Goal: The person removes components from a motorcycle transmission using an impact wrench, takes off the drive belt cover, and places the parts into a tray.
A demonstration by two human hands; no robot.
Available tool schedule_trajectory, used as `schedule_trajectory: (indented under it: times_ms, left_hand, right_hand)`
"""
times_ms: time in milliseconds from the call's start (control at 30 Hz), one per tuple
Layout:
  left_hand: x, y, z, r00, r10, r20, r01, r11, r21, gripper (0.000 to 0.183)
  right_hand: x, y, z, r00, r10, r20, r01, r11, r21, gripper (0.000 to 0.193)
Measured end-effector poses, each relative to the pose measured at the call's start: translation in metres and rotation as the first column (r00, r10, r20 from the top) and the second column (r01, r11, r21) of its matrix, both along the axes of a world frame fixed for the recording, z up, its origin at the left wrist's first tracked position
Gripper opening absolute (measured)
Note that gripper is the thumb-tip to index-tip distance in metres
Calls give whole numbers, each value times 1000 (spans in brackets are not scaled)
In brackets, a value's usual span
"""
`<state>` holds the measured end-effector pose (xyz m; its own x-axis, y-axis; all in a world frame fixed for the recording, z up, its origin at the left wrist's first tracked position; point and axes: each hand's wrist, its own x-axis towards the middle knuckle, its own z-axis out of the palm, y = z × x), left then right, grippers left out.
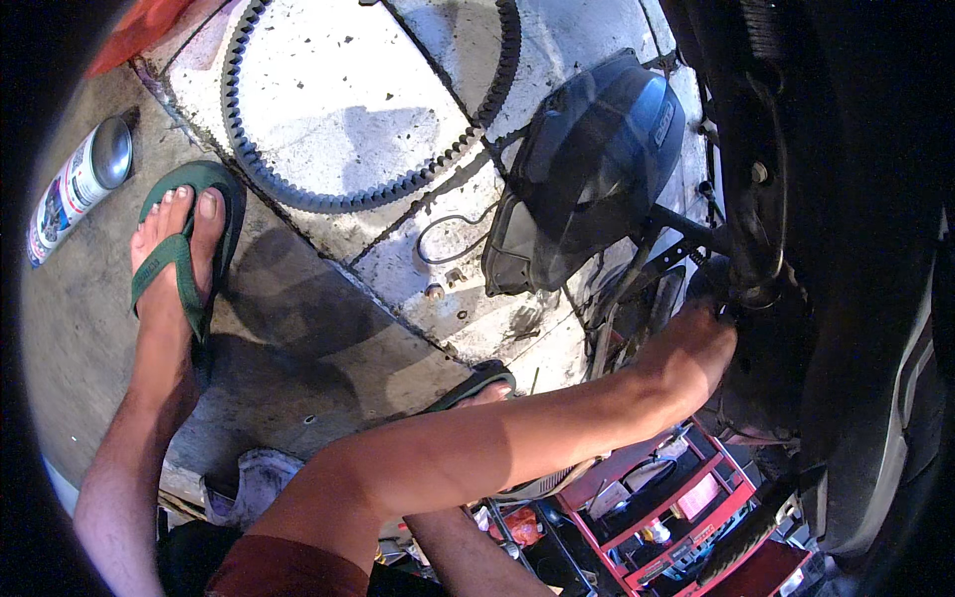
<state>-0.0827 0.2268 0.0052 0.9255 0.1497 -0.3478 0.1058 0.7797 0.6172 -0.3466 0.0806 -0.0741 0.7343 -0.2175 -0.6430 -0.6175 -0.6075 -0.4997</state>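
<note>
We have one hand reaching across into the dark underside of the motor scooter, pressed against the engine housing just below the black frame tube. Its fingers are buried in shadow against the metal, so we cannot tell how far they are curled or whether they grip a bolt or a tool. Our other hand is out of sight. To work well here, we judge it best to keep the wrist straight, feel for the fastener before turning, and brace the forearm so nothing slips. The removed black cover lies on the tiled floor beside the toothed drive belt; a red tool tray sits below our arm, and a spray can lies near the sandalled foot.
</note>
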Motion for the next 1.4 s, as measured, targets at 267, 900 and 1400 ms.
schedule_trajectory:
  times_ms: [267,900,1400]
  left_hand:
    - [22,-20,-20,982,191,-5,-179,928,326,30]
    - [7,-21,-34,936,269,226,-340,857,387,19]
    - [21,-57,-28,815,497,297,-528,429,733,7]
  right_hand:
    - [-2,2,0,1000,-1,17,0,1000,20,44]
    - [7,26,-3,990,-28,140,12,993,114,49]
    - [70,54,98,903,-277,329,218,954,205,53]
